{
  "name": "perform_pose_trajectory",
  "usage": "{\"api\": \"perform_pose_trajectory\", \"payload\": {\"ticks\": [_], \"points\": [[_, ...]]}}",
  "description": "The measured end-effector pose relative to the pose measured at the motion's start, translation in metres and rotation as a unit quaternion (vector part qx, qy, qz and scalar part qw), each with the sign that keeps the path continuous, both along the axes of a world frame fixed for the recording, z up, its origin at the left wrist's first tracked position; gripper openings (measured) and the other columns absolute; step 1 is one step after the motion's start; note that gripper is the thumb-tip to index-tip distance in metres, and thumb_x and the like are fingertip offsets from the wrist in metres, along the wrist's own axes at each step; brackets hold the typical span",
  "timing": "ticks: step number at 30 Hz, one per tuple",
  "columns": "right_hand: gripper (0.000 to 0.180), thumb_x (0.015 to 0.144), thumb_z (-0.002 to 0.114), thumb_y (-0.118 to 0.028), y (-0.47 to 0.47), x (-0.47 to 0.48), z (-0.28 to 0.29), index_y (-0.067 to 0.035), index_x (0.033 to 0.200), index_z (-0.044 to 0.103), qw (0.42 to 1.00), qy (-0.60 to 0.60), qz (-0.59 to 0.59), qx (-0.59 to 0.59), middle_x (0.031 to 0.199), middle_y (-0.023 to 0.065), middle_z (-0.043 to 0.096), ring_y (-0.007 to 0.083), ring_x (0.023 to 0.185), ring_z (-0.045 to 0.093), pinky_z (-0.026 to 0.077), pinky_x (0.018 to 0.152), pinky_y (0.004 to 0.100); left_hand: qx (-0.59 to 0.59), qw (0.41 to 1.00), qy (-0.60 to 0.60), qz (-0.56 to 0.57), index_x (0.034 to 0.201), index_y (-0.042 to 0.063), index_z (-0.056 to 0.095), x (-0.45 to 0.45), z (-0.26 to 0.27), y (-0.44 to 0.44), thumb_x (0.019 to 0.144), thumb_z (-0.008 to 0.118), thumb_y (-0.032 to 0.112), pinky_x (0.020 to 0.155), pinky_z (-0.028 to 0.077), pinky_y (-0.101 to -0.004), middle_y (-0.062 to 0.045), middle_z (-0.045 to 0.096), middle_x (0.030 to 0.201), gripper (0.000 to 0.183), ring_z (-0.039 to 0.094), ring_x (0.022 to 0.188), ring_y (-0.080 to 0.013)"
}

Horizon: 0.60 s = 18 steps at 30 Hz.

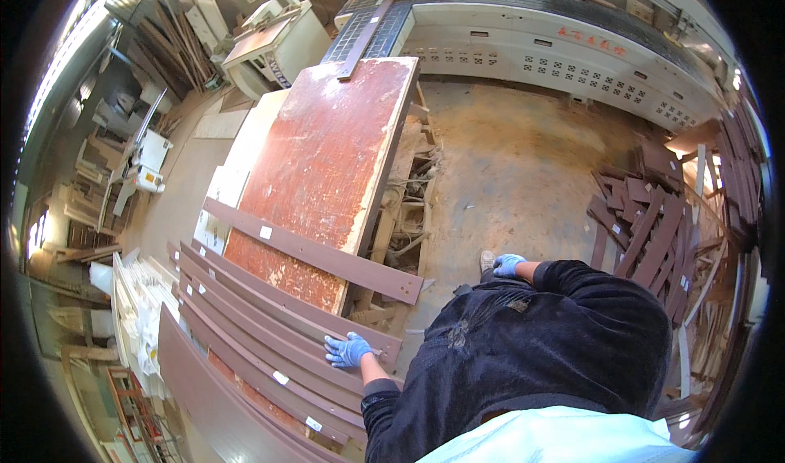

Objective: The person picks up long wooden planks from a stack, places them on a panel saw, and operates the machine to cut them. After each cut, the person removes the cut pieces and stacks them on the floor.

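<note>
My left hand (348, 351), in a blue glove, rests with spread fingers on the brown boards (270, 325) lying side by side across the workbench. My right hand (508, 265), also gloved in blue, hangs beside my body, away from the boards; whether its fingers hold anything cannot be told. One brown board (319, 254) with a white label and small holes at its end lies apart, across the worn red tabletop (325, 150). Another long narrow board (368, 39) reaches from the tabletop's far end onto the dark bed of a large machine.
A large white machine (521, 46) stands beyond the floor at the top. Brown offcuts (650, 236) are heaped at the right. White panels (138, 322) are stacked at the left, near a smaller machine (147, 162). Scraps and cords fill the space beneath the tabletop.
</note>
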State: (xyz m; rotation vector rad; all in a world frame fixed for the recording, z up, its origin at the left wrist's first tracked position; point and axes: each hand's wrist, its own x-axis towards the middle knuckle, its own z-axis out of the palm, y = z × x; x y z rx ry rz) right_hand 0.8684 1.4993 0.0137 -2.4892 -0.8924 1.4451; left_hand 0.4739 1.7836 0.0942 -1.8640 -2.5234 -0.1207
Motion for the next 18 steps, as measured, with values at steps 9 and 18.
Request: {"api": "perform_pose_trajectory", "payload": {"ticks": [9, 18], "points": [[0.050, 0.077, 0.061, -0.040, -0.010, 0.010, -0.013, -0.016, 0.121, 0.065, 1.000, -0.004, -0.014, 0.009, 0.124, 0.0129, 0.063, 0.0311, 0.116, 0.059, 0.047, 0.097, 0.0415, -0.019, 1.000, -0.001, 0.011, 0.148, 0.018, 0.030, 0.004, 0.006, 0.002, 0.083, 0.067, 0.042, 0.111, 0.020, -0.0605, -0.009, 0.034, 0.151, 0.079, 0.026, 0.140, -0.0415], [0.047, 0.078, 0.060, -0.039, -0.052, 0.049, -0.022, -0.017, 0.120, 0.066, 0.997, 0.009, -0.076, -0.029, 0.124, 0.0123, 0.063, 0.0313, 0.116, 0.059, 0.046, 0.097, 0.0424, 0.217, 0.906, -0.272, -0.240, 0.138, 0.001, 0.042, 0.133, 0.054, 0.026, 0.085, 0.069, 0.016, 0.107, 0.037, -0.0432, -0.023, 0.044, 0.141, 0.061, 0.045, 0.127, -0.0362]]}}
